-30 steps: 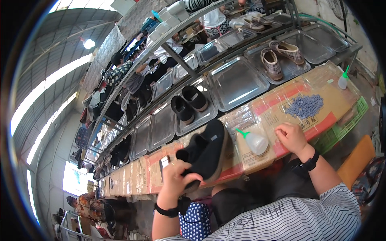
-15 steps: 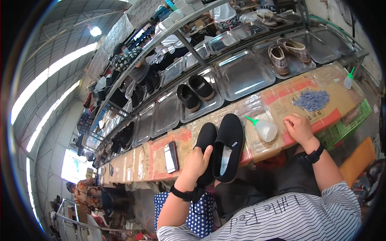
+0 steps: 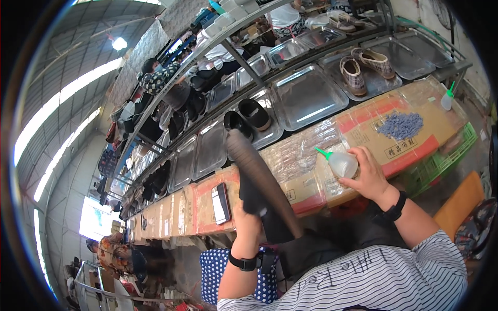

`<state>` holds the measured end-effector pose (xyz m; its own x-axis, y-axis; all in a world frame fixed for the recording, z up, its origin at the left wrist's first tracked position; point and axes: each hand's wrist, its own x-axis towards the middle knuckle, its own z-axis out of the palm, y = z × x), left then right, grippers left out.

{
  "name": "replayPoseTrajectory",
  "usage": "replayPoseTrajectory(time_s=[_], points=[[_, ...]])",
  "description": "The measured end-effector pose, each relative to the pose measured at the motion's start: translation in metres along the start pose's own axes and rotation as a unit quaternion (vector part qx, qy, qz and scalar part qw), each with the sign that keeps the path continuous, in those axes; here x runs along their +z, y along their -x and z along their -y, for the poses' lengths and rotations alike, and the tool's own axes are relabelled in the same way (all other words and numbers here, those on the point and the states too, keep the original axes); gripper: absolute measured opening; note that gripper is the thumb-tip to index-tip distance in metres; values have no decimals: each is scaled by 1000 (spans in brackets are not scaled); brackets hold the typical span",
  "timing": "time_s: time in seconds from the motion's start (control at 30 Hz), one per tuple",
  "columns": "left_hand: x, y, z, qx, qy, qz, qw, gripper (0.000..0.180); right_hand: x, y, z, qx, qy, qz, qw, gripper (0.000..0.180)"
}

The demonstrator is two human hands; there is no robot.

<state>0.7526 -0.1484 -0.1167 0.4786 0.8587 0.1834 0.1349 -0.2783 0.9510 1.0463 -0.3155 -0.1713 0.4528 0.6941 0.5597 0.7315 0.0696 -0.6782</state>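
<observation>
Cardboard-covered bench [image 3: 311,189] ran below steel trays. Over its near edge, the left hand [image 3: 248,224] clutched a black shoe [image 3: 259,181] by its heel, sole up, long axis pointing away toward the trays. The right hand [image 3: 369,176], well apart, wrapped a squeeze bottle [image 3: 340,163].

The shoe [image 3: 262,179] in the left hand [image 3: 248,224] was black, its sole brown. The squeeze bottle [image 3: 341,164] under the right hand [image 3: 369,176] was translucent white with a green nozzle. The cardboard-covered bench [image 3: 373,122] was tan with red bands. The pile of small pieces [image 3: 400,126] was blue-grey. The two shoes [image 3: 364,67] on the metal tray [image 3: 394,78] were checked beige. The crate [image 3: 446,155] was green. The phone [image 3: 221,202] was black. Both wristbands were black; the shirt sleeve [image 3: 363,280] was white with dark stripes.
</observation>
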Motion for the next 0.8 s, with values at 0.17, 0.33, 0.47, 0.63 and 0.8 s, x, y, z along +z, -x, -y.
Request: replayPoseTrajectory(time_s=[0.17,0.33,0.47,0.63,0.8], points=[[-15,70,45,-170,445,-31,879,44,19,-3,1,-50,83,-13,995,68],[-11,106,82,-200,471,-44,858,45,18,6,-6,97,-264,20,959,68],[1,124,102,-208,465,-61,858,45,10,17,23,163,-520,62,836,69],[11,129,120,-212,457,-74,861,46,5,35,32,27,-319,130,939,72],[8,133,132,-215,446,-78,865,46,6,38,37,-9,-283,142,949,72]])
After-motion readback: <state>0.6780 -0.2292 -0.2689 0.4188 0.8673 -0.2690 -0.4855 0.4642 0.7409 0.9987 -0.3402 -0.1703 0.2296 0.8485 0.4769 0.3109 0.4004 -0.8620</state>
